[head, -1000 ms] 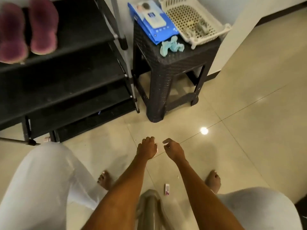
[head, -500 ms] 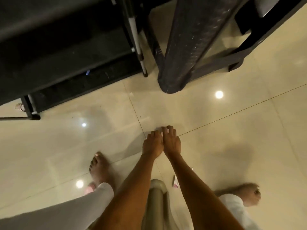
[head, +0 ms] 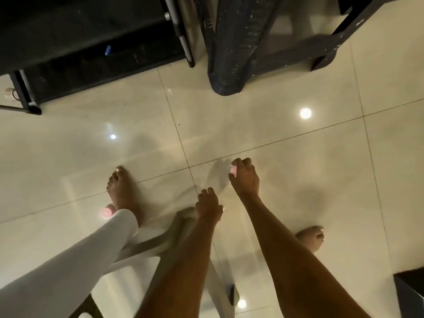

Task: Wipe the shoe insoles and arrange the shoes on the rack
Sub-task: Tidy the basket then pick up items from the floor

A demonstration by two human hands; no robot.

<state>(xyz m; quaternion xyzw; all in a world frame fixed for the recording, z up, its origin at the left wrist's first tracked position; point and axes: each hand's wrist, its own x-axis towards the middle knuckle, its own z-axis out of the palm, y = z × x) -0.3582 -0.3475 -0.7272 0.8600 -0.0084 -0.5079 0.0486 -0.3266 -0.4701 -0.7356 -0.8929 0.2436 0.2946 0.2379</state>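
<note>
No shoe or insole is in sight; only the lower shelves of the dark rack [head: 87, 42] show at the top, with the woven stool [head: 227, 53] beside it; the right hand [head: 244, 177] pinches what may be a small pale pink scrap, too blurred to name; the left hand [head: 208, 206] hangs loosely curled and holds nothing; best to rise steadily, lift the gaze to the shelves, then reach for a shoe

Dim, warm light; ceiling lamps glare off the glossy floor [head: 298, 157], with soft motion blur throughout.
</note>
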